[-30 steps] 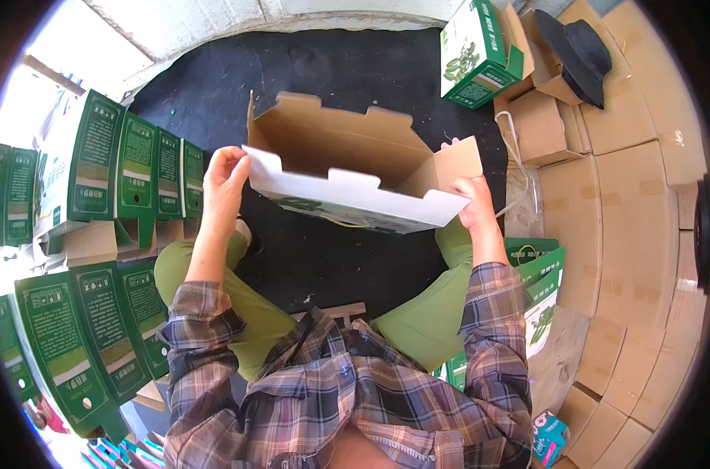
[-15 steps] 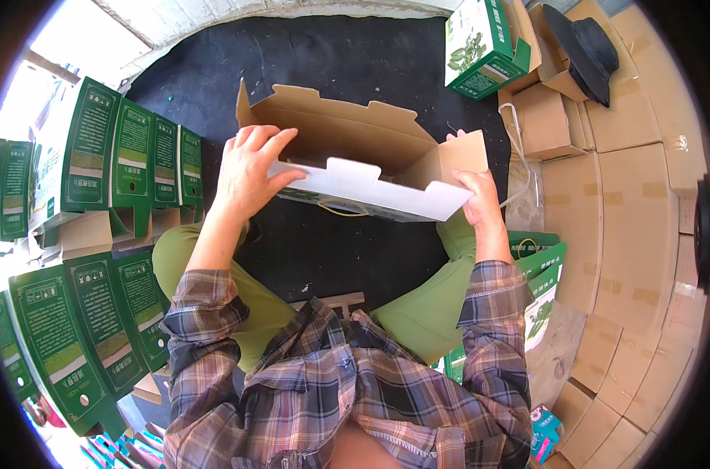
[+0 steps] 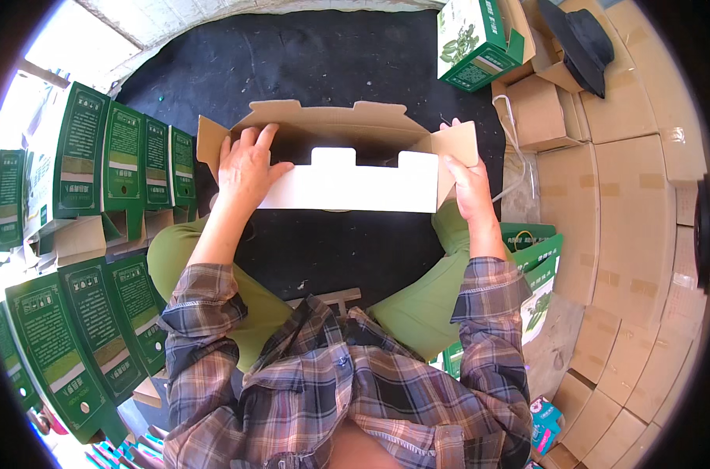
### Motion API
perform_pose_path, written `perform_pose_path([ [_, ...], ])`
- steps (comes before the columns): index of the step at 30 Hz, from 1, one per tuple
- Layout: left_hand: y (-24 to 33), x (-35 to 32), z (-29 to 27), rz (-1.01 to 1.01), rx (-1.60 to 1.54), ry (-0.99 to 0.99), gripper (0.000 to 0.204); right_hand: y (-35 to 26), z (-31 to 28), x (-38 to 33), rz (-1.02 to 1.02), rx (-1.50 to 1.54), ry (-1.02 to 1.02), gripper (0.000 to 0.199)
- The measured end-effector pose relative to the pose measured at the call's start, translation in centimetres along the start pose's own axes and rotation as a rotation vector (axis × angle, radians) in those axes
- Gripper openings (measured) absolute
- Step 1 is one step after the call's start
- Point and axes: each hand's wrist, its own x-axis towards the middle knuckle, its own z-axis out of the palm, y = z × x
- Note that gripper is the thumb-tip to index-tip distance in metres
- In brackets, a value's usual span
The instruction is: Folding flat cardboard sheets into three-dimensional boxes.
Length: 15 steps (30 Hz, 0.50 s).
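Both hands (image 3: 246, 170) (image 3: 472, 190) on carton (image 3: 355, 187) (open-topped)

Black sheet (image 3: 308, 59) spreads beneath and beyond two-handed grip, faintly creased, flecked pale. Small green bit (image 3: 161, 98) lies on it, farther out and left of left hand (image 3: 245, 168); pale scrap (image 3: 302, 284) sits nearer wearer, below grip. Right of right hand (image 3: 472, 187), bare grey-brown floor (image 3: 559, 336) meets stacked brown cartons (image 3: 566, 227).
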Motion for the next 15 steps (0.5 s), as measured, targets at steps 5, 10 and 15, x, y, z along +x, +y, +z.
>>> perform_pose_path([
  [5,-0.1,-0.2,0.4,-0.012,-0.024,0.022,0.073,-0.7,1.1,-0.3,-0.043,-0.139,-0.012,0.058],
  [10,-0.1,0.1,1.2,-0.01,-0.054,0.005,0.074,1.2,0.8,0.2,-0.186,-0.668,-0.158,0.042],
  [15,-0.1,-0.2,1.3,-0.041,-0.04,-0.042,0.076,1.0,2.4,0.9,-0.177,-0.97,-0.151,0.06],
])
